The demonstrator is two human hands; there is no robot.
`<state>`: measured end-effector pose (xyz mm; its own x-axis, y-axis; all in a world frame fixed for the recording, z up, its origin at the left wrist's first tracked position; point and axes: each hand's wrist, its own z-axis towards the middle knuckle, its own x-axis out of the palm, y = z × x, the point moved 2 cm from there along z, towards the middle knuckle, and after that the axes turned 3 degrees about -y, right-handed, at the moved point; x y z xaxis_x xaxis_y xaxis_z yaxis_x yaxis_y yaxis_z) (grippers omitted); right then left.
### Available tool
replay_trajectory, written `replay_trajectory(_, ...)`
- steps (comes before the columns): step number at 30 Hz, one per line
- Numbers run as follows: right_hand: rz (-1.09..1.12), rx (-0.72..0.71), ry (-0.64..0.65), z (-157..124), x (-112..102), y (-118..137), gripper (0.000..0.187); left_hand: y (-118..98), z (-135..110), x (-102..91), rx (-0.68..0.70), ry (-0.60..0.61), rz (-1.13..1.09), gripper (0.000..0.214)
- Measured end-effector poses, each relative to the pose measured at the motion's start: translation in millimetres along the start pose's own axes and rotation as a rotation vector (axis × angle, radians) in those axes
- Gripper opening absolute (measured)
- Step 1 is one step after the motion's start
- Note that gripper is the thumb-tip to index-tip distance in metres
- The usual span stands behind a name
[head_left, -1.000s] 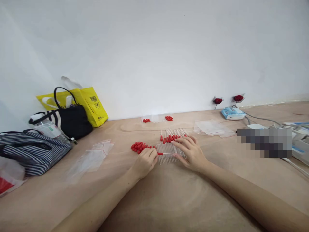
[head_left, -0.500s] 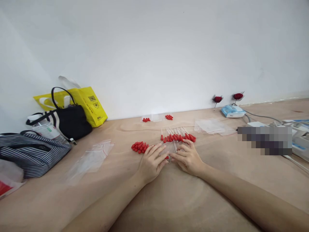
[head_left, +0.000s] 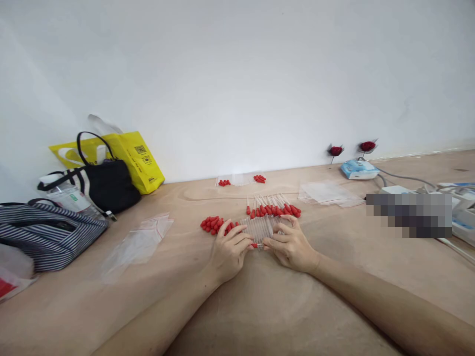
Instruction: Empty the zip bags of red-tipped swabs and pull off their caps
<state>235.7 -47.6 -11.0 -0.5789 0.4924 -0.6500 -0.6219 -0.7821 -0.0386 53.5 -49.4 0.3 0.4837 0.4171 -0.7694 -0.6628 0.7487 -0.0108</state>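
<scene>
My left hand is closed, its thumb and fingertips pinching a small red rubber bulb. Opposite it, my right hand grips a clear glass tube, whose end is at the bulb; how far it goes in cannot be made out. Just beyond both hands lies a row of loose clear tubes. Behind that row, droppers with red bulbs on their near ends lie side by side. A heap of loose red bulbs sits left of the tubes, partly behind my left fingers.
Clear zip bags lie at left and at right. Two small groups of red bulbs rest on bags near the wall. Handbags and a yellow bag stand left; a blue tissue pack and cables are at right.
My left hand has drawn slightly left and its fingers have curled in, uncovering more tubes and loose bulbs. The pinched red bulb shows more clearly. My right hand has barely moved.
</scene>
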Motion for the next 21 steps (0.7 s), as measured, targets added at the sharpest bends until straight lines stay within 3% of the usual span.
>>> replay_trajectory(9, -0.017, 0.228, 0.001, -9.6, -0.8, -17.6, 0.024, 11.6, -6.8, -0.7, -0.084, -0.107, -0.093, 0.017)
replay_trajectory(16, -0.072, 0.357, 0.017, -10.2, 3.7, -29.0, 0.029, 24.1, -6.5, -4.7, -0.295, -0.207, -0.067, 0.025)
replay_trajectory(21, -0.019, 0.334, -0.115, -3.2, 4.7, -31.9, 0.02, 58.2, -0.3, -22.0, -0.56, -0.132, -0.102, 0.025)
